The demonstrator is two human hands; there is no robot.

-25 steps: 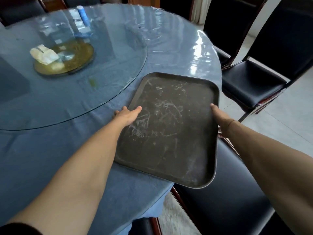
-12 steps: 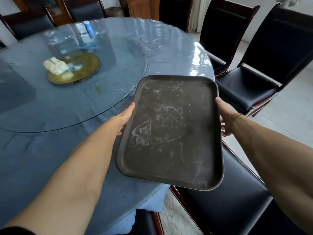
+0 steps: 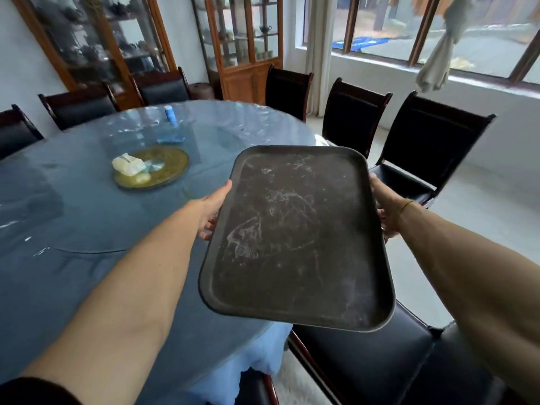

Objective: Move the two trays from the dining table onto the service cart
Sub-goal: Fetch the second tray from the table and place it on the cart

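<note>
Beside the dining table [image 3: 87,229], both hands are gripping a dark tray [image 3: 295,238] aloft, long axis pointing away: left hand [image 3: 211,210] and right hand [image 3: 385,210] are clasping its long edges.

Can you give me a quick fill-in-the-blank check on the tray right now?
1. The tray is gripped by ____ hands.
2. The left hand holds the tray's ____ edge.
3. The tray carries ____ on it.
4. The table is covered in a ____ cloth.

Missing: both; left; nothing; blue
</note>
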